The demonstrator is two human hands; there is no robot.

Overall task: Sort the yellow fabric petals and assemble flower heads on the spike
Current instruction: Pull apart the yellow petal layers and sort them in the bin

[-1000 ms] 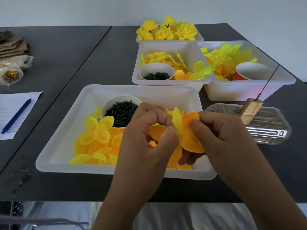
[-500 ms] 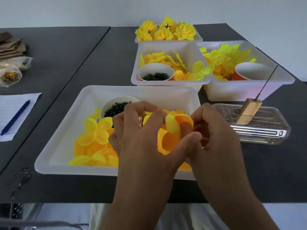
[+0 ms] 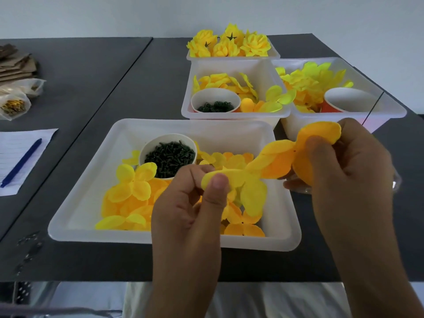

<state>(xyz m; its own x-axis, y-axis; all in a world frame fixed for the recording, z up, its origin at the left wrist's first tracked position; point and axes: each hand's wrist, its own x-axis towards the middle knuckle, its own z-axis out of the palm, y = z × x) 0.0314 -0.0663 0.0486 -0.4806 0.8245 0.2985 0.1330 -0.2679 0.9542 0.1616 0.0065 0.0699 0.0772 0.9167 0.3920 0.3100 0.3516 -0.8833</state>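
Separating petals above the tray (image 3: 75, 216): left hand (image 3: 192, 203) pinches a pale yellow petal (image 3: 250, 191), right hand (image 3: 344, 171) grips an orange petal (image 3: 282, 159). Sorting step, apparently; next, thread one onto the spike (image 3: 375, 109).

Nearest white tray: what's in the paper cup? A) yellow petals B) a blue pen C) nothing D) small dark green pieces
D: the paper cup in the near tray is heaped with small dark green pieces.
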